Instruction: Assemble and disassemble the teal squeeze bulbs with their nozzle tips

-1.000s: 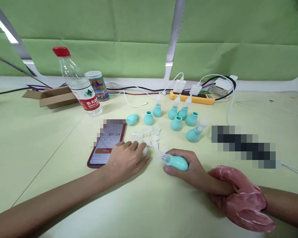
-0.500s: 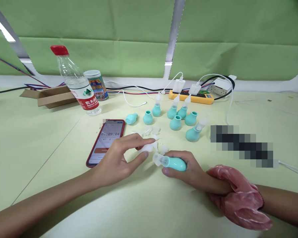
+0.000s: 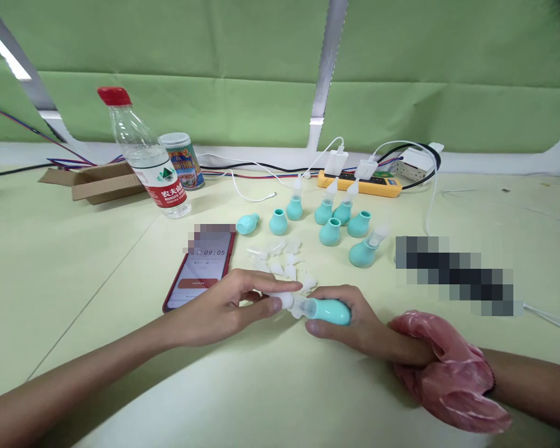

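Observation:
My right hand [image 3: 354,311] is wrapped round a teal squeeze bulb [image 3: 332,311], which lies on its side with a clear connector [image 3: 304,306] pointing left. This looks like a nasal aspirator. Between thumb and fingers my left hand [image 3: 236,302] holds a small white soft tip [image 3: 286,301], right at the connector's open end; whether it is seated there I cannot tell. Just beyond my fingers lies a loose group of white tips [image 3: 290,271] and clear connectors [image 3: 257,253]. Farther back stand several teal bulbs [image 3: 330,233], some bare, others with clear connectors and tips fitted.
A red-cased phone [image 3: 198,274] with a running timer lies left. Behind it are a water bottle [image 3: 161,168], a can [image 3: 184,160] and a cardboard box [image 3: 105,183]. A yellow power strip [image 3: 359,183] with cables sits at the back; a blurred dark object [image 3: 455,274] lies right.
My left hand has picked up a white tip from the loose group and brought it right to the clear connector. My right hand has stayed almost still, holding the bulb.

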`<action>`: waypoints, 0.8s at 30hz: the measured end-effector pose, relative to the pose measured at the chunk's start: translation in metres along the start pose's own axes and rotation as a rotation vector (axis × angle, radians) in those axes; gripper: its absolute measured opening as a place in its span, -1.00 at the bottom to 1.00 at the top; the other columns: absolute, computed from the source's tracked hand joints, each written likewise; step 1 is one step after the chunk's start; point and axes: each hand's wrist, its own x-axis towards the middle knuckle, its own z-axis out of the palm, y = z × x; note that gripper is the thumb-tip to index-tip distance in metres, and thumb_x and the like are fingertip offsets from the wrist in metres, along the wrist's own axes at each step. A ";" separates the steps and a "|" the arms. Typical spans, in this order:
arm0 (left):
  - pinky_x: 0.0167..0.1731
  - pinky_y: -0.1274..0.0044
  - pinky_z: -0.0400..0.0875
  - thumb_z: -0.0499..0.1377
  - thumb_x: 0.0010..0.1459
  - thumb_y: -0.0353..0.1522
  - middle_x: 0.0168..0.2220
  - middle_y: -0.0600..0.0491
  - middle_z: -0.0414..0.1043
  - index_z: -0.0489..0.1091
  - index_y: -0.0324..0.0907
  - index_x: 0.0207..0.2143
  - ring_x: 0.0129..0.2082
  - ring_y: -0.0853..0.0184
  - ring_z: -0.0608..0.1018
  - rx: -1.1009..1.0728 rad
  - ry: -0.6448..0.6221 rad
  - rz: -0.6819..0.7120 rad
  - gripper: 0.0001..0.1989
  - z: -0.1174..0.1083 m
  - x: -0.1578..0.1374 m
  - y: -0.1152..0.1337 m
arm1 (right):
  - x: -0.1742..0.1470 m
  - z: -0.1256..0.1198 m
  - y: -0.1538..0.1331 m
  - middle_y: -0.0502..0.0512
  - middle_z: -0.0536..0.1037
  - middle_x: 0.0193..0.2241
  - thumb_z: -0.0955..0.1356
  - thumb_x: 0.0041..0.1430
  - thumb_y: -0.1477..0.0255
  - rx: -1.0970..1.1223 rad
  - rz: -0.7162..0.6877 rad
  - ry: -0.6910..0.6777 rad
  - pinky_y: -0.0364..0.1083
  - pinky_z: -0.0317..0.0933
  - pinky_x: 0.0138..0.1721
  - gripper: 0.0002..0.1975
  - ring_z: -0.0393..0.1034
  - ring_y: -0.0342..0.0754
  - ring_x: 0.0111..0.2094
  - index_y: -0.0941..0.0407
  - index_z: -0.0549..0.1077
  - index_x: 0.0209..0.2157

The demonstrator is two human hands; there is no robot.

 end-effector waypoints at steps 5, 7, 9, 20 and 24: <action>-0.32 0.61 0.30 0.06 0.08 -0.35 -0.27 0.09 0.38 0.32 -0.05 -0.10 -0.30 0.42 0.40 -0.058 0.030 -0.072 -0.70 0.002 0.001 -0.002 | 0.000 0.000 -0.001 -0.04 0.26 -0.62 0.36 -0.12 0.33 0.017 0.005 -0.004 -0.23 0.03 -0.57 -0.78 0.10 -0.23 -0.56 0.21 0.36 -0.52; -0.39 0.62 0.31 0.12 0.02 -0.33 -0.33 0.09 0.38 0.33 -0.10 -0.13 -0.39 0.44 0.41 -0.131 0.088 -0.119 -0.69 0.003 0.003 -0.005 | 0.000 0.000 -0.002 -0.05 0.24 -0.63 0.37 -0.12 0.33 0.023 0.014 0.006 -0.23 0.01 -0.59 -0.78 0.07 -0.24 -0.58 0.22 0.36 -0.52; -0.44 0.62 0.32 0.17 -0.04 -0.33 -0.40 0.09 0.37 0.35 -0.18 -0.22 -0.44 0.45 0.41 -0.189 0.134 -0.138 -0.73 0.003 0.005 -0.007 | 0.000 0.000 -0.002 -0.06 0.23 -0.63 0.37 -0.13 0.34 0.023 0.017 0.014 -0.24 -0.01 -0.59 -0.79 0.06 -0.25 -0.58 0.22 0.36 -0.53; -0.32 0.57 0.42 0.18 -0.05 -0.39 -0.34 0.07 0.48 0.44 -0.20 -0.30 -0.35 0.39 0.48 -0.102 0.132 -0.046 -0.80 0.002 0.003 -0.008 | 0.001 0.000 -0.002 -0.06 0.25 -0.63 0.37 -0.14 0.30 0.009 0.062 -0.017 -0.23 0.02 -0.58 -0.78 0.09 -0.23 -0.57 0.18 0.35 -0.54; -0.36 0.56 0.45 0.18 -0.05 -0.36 -0.33 0.05 0.49 0.44 -0.19 -0.26 -0.36 0.36 0.50 -0.061 0.133 -0.034 -0.77 0.001 0.002 -0.011 | 0.001 -0.002 -0.005 -0.05 0.25 -0.63 0.38 -0.17 0.29 0.016 0.105 -0.015 -0.23 0.02 -0.59 -0.76 0.10 -0.23 -0.57 0.18 0.36 -0.55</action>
